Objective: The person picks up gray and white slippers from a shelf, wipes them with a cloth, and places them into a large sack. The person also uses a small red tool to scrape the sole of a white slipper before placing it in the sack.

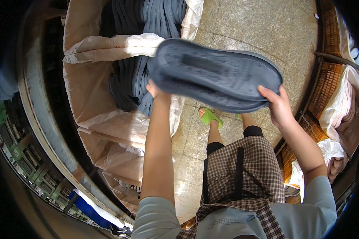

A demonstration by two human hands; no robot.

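Both of my hands hold dark grey-blue shoe soles (223, 69) out level in front of me, lying sideways. A second edge shows beneath the top one, so more than one may be stacked; I cannot tell how many. My right hand (278, 104) is closed round the right end, thumb on the upper face. At the left end, my left hand (157, 91) grips from the near edge, most of its fingers hidden underneath. Just beyond my left hand, similar soles (133, 81) stand packed on edge in a white-lined sack (87, 89).
Another lined sack (81, 26) of grey soles stands farther off, with more sacks (119, 159) nearer on the left. A metal rail (44, 131) curves along the left. Orange crates (325, 85) with pale pieces line the right. Tiled floor (247, 24) lies between.
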